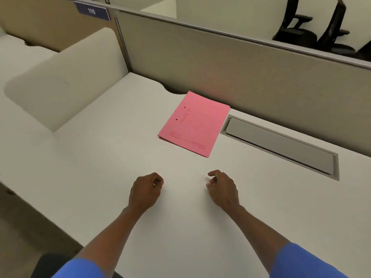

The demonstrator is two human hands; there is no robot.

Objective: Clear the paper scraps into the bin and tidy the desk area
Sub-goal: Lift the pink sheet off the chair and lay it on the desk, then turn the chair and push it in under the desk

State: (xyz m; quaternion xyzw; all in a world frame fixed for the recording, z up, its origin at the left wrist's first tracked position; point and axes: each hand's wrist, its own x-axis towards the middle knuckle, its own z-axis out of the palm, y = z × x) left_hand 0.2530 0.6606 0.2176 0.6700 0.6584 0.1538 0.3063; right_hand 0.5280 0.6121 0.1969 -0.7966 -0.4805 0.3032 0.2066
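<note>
Over on the far left, a blue sign [92, 11] reading 110 sits on the partition [200, 63], and a cream side panel [60, 81] rises beside the tabletop [100, 167]. No bin in view anywhere, and no loose scraps that I can make out either.

Now the left hand [145, 192]: it's low over the tabletop, fingers curled in to a loose fist, thumb tucked against the forefinger. There's a thin pale glint at the knuckle, too small to say what it is, so whether it pinches anything I cannot tell.

Dead ahead and between the two hands lies the only paper here, a pink sheet [194, 124], flat on the tabletop, well short of the hands' reach line but straight beyond them. Its long axis runs away from the person, tilted a touch to the right, near corner pointing back toward the right hand.

The right hand [221, 189] is half curled, forefinger and thumb hooked apart, nothing in it, hovering at or just above the surface. It looks the nearer of the two to that near corner, so a forward reach from this side seems the likely play.

Further right, a grey cable hatch [281, 145] sits flush, just beside the sheet, and black chairs [313, 25] stand beyond the partition.
</note>
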